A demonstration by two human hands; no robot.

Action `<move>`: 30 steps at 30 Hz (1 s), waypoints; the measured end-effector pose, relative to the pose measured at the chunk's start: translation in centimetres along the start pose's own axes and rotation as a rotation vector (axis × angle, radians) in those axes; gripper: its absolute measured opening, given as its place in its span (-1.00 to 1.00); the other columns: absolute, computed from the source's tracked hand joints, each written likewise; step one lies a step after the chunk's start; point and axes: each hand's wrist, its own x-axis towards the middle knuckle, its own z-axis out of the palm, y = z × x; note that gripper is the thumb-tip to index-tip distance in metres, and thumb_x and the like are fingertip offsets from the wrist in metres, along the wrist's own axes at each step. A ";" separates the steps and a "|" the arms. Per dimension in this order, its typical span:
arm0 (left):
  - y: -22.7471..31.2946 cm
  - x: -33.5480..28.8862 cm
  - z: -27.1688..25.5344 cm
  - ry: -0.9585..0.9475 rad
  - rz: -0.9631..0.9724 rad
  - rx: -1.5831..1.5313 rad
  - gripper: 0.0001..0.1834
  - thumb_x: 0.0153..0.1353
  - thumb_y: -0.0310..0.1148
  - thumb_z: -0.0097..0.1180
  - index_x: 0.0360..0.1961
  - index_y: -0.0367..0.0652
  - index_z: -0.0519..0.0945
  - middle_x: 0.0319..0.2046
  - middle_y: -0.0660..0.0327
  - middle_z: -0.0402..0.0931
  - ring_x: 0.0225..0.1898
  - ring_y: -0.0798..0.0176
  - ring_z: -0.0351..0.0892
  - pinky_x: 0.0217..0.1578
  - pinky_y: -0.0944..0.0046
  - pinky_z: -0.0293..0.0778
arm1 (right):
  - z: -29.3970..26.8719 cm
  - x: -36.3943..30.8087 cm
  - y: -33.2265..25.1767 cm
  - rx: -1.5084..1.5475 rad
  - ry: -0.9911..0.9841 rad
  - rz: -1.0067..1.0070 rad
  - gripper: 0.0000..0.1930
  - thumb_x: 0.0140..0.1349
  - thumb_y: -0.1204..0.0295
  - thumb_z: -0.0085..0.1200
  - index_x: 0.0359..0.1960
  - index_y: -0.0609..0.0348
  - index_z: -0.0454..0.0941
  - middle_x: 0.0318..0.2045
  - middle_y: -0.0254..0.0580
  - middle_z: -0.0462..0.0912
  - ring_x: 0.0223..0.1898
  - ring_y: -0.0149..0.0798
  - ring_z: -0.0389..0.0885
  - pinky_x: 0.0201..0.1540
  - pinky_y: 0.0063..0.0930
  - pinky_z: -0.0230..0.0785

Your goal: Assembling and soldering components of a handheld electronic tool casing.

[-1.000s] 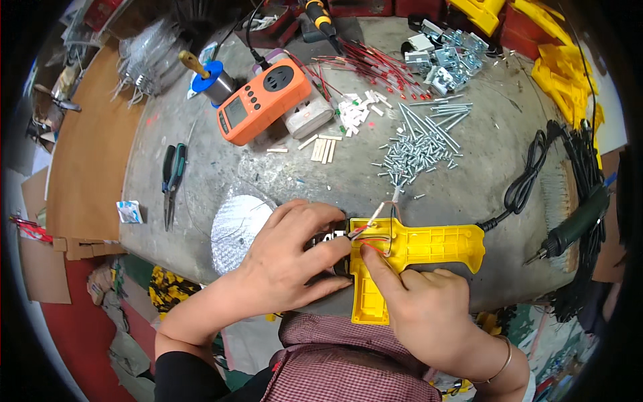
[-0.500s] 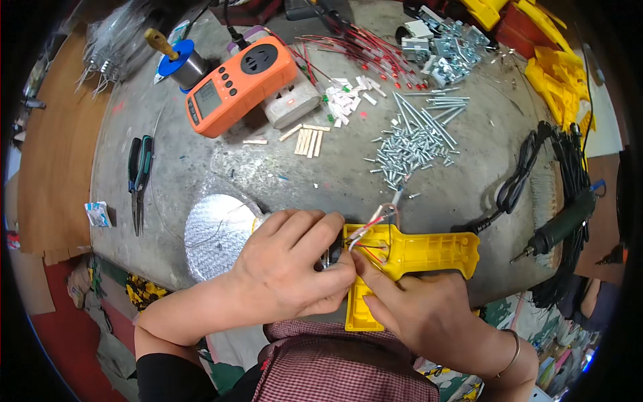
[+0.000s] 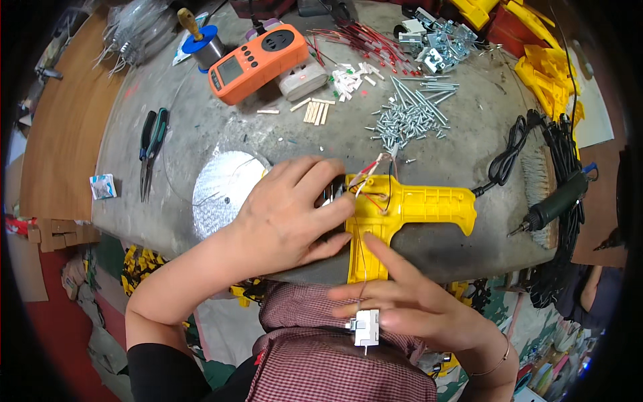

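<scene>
Nearest the body, over a checked cloth on the lap and short of the worktop's near edge, a small white switch-like block (image 3: 366, 328) sits at the right hand (image 3: 402, 299). That hand's fingers are spread, one pointing toward the yellow plastic housing (image 3: 435, 204); whether any of them pinches the block, I cannot tell. A thin wire (image 3: 364, 258) runs from the housing down toward the block.

The housing lies open side up along the middle of the near edge, its handle toward the right, one leg reaching that edge. The left hand (image 3: 291, 208) is curled around a dark, silvery part (image 3: 331, 194) at the housing's left end (mostly hidden by the fingers). Red, white and dark wires (image 3: 375, 175) rise from the cavity.

Left of that hand lies a silver disc (image 3: 224, 191); toward the worktop's left edge are green-and-black pliers (image 3: 153, 151) and a small packet (image 3: 103, 187). By the right edge, a dark green power screwdriver (image 3: 559, 206) lies near a brush (image 3: 536, 175), with a looped black cable (image 3: 506, 157) beside them.

Farther off come heaped screws (image 3: 408, 124), pale strips (image 3: 316, 112), an orange meter (image 3: 251, 65) and a blue-ended solder spool (image 3: 209, 50). Toward the far edge lie red wires (image 3: 372, 43) and metal pieces (image 3: 439, 47), with yellow shells (image 3: 549, 84) at the far right corner.
</scene>
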 end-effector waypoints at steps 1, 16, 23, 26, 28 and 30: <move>0.3 -0.2 0.1 0.004 -0.007 -0.001 -0.52 -0.17 -0.25 0.40 -0.18 -0.15 0.54 -0.07 -0.01 0.44 -0.17 -0.08 0.50 -0.19 0.03 0.48 | 0.0 -0.5 0.1 0.021 0.043 0.008 -0.06 0.34 0.54 0.01 0.52 0.01 -0.47 0.25 0.30 0.38 0.23 -0.05 0.46 0.20 -0.19 0.36; 7.4 -3.0 1.9 0.257 0.004 0.023 -0.65 -0.14 -0.32 0.20 -0.23 -0.10 0.73 -0.25 0.29 0.61 -0.24 0.25 0.55 -0.24 0.23 0.40 | 1.0 -2.0 0.7 -1.093 0.329 -0.223 0.05 -0.04 0.48 0.47 0.44 0.19 0.00 -0.02 -0.13 0.58 -0.07 -0.34 0.61 -0.27 -0.67 0.51; 8.1 -3.3 2.9 0.317 -0.082 0.008 -0.70 -0.12 -0.39 0.24 -0.28 -0.25 0.68 -0.33 0.24 0.59 -0.24 0.22 0.58 -0.35 0.29 0.39 | -0.7 -2.7 3.3 -1.471 0.449 -0.789 -0.25 0.02 0.43 0.41 0.26 0.25 0.32 0.03 0.09 0.52 -0.07 -0.03 0.64 -0.06 -0.27 0.55; 8.4 -3.5 3.1 0.320 -0.128 -0.043 -0.70 -0.12 -0.39 0.26 -0.28 -0.25 0.68 -0.34 0.25 0.57 -0.24 0.20 0.57 -0.35 0.27 0.39 | -3.8 -2.1 4.2 -1.618 0.417 -1.090 -0.40 -0.09 0.42 0.44 0.05 0.16 0.48 0.00 0.05 0.55 -0.15 -0.07 0.65 -0.16 -0.30 0.59; 8.4 -3.5 2.7 0.300 -0.142 -0.042 -0.70 -0.11 -0.38 0.27 -0.29 -0.24 0.67 -0.32 0.23 0.57 -0.22 0.19 0.56 -0.33 0.26 0.39 | -3.6 -1.0 3.0 -1.625 0.391 -1.126 -0.42 -0.09 0.42 0.45 0.02 0.16 0.50 -0.07 0.00 0.58 -0.20 -0.08 0.65 -0.20 -0.32 0.59; 8.5 -3.5 2.6 0.280 -0.154 -0.041 -0.70 -0.11 -0.36 0.28 -0.29 -0.24 0.67 -0.30 0.22 0.56 -0.21 0.18 0.55 -0.32 0.25 0.40 | -2.7 0.2 1.8 -1.595 0.453 -1.064 -0.51 -0.06 0.43 0.44 -0.05 0.16 0.54 -0.26 -0.13 0.64 -0.32 -0.14 0.66 -0.29 -0.36 0.57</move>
